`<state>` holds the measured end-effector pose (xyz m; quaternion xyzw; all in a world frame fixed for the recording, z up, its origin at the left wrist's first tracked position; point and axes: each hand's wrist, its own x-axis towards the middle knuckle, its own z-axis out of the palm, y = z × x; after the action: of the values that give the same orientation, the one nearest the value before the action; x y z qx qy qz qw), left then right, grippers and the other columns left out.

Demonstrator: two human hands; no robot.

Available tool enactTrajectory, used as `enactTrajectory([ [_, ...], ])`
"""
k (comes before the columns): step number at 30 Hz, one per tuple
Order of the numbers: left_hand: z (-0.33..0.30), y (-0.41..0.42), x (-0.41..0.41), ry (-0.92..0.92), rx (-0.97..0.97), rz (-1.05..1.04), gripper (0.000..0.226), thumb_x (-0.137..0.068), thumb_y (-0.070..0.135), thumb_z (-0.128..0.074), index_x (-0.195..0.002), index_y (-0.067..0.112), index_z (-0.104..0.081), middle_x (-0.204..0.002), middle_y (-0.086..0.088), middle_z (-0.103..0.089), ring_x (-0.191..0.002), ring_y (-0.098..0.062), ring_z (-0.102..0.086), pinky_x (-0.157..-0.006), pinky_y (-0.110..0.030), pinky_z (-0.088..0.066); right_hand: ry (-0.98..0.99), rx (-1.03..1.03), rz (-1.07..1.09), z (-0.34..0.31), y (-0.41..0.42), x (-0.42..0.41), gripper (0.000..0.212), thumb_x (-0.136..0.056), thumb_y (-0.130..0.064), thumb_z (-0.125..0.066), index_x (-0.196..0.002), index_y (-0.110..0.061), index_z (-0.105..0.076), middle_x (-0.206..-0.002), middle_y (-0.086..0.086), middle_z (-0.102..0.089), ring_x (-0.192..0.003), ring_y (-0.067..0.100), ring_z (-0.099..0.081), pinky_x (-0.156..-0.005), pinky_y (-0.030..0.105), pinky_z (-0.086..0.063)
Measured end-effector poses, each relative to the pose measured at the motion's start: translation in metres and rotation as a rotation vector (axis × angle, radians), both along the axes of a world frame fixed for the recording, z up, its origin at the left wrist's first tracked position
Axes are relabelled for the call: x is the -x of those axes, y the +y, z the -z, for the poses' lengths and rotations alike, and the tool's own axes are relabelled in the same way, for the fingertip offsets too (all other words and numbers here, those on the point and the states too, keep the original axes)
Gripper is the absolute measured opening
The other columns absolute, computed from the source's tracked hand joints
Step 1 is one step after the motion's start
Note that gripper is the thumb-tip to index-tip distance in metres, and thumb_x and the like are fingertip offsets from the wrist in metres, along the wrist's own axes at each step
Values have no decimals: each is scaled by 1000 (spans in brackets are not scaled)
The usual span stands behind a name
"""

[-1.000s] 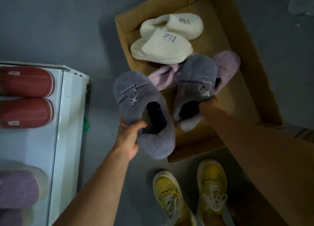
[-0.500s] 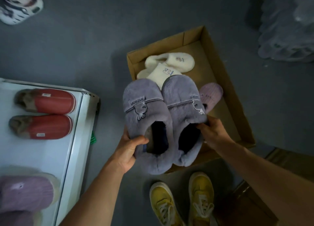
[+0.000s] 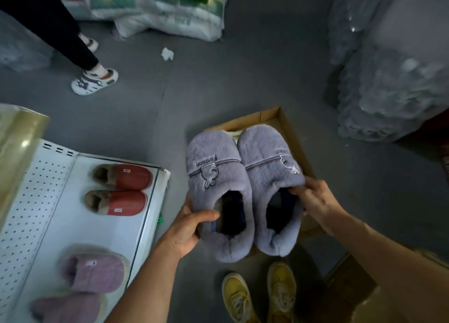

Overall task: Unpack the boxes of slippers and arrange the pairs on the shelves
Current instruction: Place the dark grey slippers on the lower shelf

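The left hand (image 3: 187, 228) curls its fingers (image 3: 206, 217) over the collar of the left grey slipper (image 3: 216, 189), thumb at the opening; the right hand (image 3: 315, 203) pinches the collar of the right grey slipper (image 3: 269, 177) the same way. The two slippers are held side by side, touching, at the centre of the frame, long axes running up the picture with toes pointing away, above the cardboard box (image 3: 286, 125) on the floor. The white shelf (image 3: 73, 225) lies to the left of the frame, nearer the left hand, so the coming move is probably a swing leftward. On it I count two red slippers (image 3: 124, 189) and two pink slippers (image 3: 90, 276), with bare shelf between those pairs.
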<state>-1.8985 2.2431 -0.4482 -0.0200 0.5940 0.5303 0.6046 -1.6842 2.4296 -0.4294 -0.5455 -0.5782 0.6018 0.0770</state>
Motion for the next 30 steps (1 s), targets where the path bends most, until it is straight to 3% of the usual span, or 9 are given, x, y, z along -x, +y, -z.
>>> enactTrajectory([
  [3,-50,2,3,-21,-62,-12,94,-56,42,-93,-137,16,-53,-130,-11,-65,-119,-24,-63,-87,-33,-57,15,-40,-11,-42,-9,4,5,-85,-16,-62,-82,-13,-64,-65,0,-62,-60,11,-60,-52,25,-47],
  [4,-66,2,3,-29,-72,-36,81,-69,57,-79,-135,16,-56,-132,-10,-65,-123,-24,-60,-93,-34,-55,18,-60,-14,-57,-13,5,11,-80,-27,-62,-80,-15,-63,-64,-1,-62,-61,15,-59,-53,28,-46],
  [6,-98,2,5,-66,-66,-94,72,-83,68,-47,-132,17,-60,-133,-10,-64,-126,-25,-58,-103,-39,-47,22,-92,-26,-83,-21,6,20,-74,-34,-56,-78,-15,-63,-63,-3,-60,-60,15,-56,-53,28,-44],
  [9,-141,-5,9,-61,-32,-109,72,-82,69,-44,-127,18,-65,-126,-10,-68,-118,-25,-64,-100,-40,-46,21,-117,-66,-127,-34,8,31,-77,-36,-56,-85,-7,-64,-75,8,-65,-67,17,-61,-54,30,-49],
  [11,-165,-11,10,-43,-44,-139,70,-79,66,-48,-126,17,-65,-124,-10,-69,-113,-24,-67,-96,-39,-48,7,-132,-109,-155,-39,11,27,-85,-31,-59,-87,-4,-65,-80,13,-67,-72,19,-63,-59,33,-51],
  [14,-194,-22,10,-34,-78,-215,69,-85,67,-44,-130,17,-63,-127,-9,-68,-116,-26,-65,-100,-42,-47,-13,-138,-148,-186,-43,14,14,-93,-14,-55,-87,-8,-66,-81,6,-69,-77,17,-64,-61,26,-49],
  [18,-219,-42,6,-86,-96,-265,70,-91,66,-40,-133,15,-61,-130,-12,-66,-120,-32,-62,-111,-47,-40,-17,-154,-202,-217,-50,16,14,-95,-11,-53,-93,-12,-67,-87,2,-70,-84,15,-65,-60,16,-48],
  [22,-241,-56,-5,-73,-106,-292,65,-95,64,-37,-126,14,-65,-122,-14,-69,-110,-30,-68,-100,-44,-48,-33,-210,-272,-240,-51,15,15,-94,-12,-53,-95,-9,-68,-91,6,-71,-88,20,-66,-71,26,-53],
  [30,-281,-93,-52,-13,-176,-390,72,-90,69,-38,-136,17,-58,-130,-12,-66,-120,-28,-62,-104,-44,-45,5,-239,-404,-273,-64,-11,15,-95,-13,-53,-98,-10,-67,-93,6,-69,-89,19,-65,-70,25,-52],
])
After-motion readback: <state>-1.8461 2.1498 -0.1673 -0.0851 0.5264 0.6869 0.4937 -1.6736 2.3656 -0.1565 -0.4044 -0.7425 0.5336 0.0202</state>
